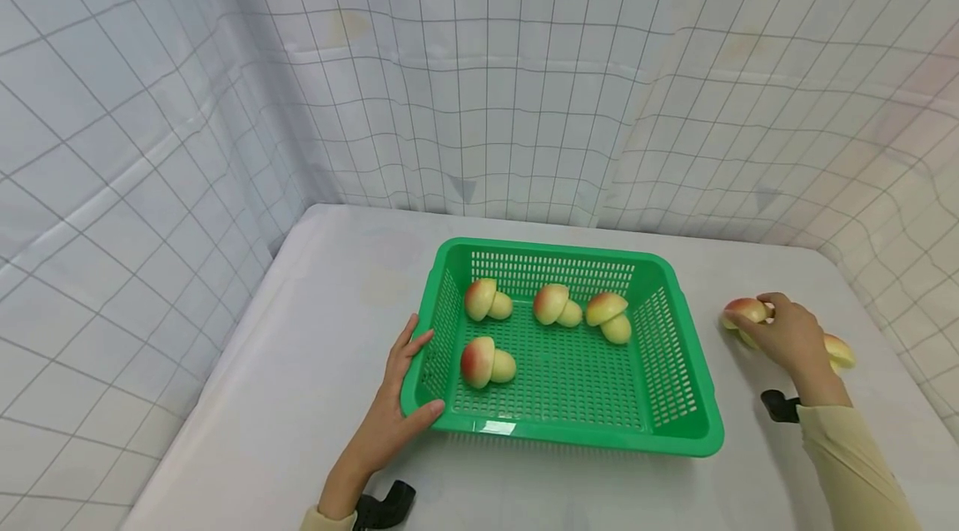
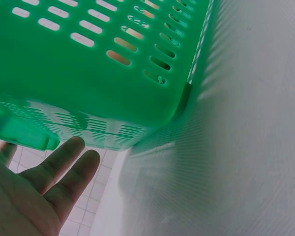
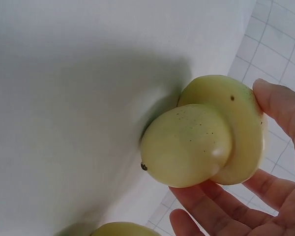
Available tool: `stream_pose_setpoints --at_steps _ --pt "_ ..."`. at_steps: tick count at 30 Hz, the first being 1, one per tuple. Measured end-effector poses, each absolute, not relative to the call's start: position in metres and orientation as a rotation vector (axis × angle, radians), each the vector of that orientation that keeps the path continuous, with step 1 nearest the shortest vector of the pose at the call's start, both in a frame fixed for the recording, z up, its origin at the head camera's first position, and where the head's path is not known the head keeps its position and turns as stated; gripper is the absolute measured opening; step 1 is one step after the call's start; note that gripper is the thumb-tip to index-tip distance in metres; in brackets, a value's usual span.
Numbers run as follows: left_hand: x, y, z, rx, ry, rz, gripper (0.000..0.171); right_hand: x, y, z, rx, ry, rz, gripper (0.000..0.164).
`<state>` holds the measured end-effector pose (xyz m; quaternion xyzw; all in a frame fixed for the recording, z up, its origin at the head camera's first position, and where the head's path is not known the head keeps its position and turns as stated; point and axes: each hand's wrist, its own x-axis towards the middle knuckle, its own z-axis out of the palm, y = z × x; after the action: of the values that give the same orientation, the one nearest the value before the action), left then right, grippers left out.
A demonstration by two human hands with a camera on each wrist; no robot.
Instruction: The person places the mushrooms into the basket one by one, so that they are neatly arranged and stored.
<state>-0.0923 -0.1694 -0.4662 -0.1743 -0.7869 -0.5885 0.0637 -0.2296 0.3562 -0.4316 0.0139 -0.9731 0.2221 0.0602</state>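
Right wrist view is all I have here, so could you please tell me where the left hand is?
Observer: The left hand is at the left end of the green basket.
Operator: Thank you; does the basket hold anything?
Observer: Yes, four toy mushrooms lie in it.
Operator: And is the held mushroom over the basket?
Observer: No, the right hand has it outside, off to the basket's right.

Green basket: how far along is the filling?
Seemingly done: four mushrooms lie in the basket.
In hand: the right hand grips a fifth mushroom outside the basket; the left hand touches the rim.
Left: that one, plus a sixth mushroom on the table, partly hidden by the right hand.
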Motion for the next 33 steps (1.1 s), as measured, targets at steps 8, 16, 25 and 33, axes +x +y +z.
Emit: stream_pose_setpoints --at_steps 8,16,25,33 --pt "-0.092 -0.169 -0.464 -0.528 -2.373 -1.788 0.077 -0.229 0.353 -0.435 -0.004 -2.906 0.705 0.067" --pt "-0.092 -0.169 -0.463 -0.544 -2.364 -1.781 0.077 -0.227 0.349 -0.432 -0.055 -2.831 0.725 0.066" --pt "-0.092 -0.169 -0.462 -0.539 -2.359 -1.788 0.077 -0.221 0.341 -0.413 -0.057 -2.784 0.751 0.065" --pt "-0.092 -0.169 -0.464 -0.53 -2.37 -1.777 0.077 -0.213 0.33 -0.392 -0.055 -2.75 0.788 0.066"
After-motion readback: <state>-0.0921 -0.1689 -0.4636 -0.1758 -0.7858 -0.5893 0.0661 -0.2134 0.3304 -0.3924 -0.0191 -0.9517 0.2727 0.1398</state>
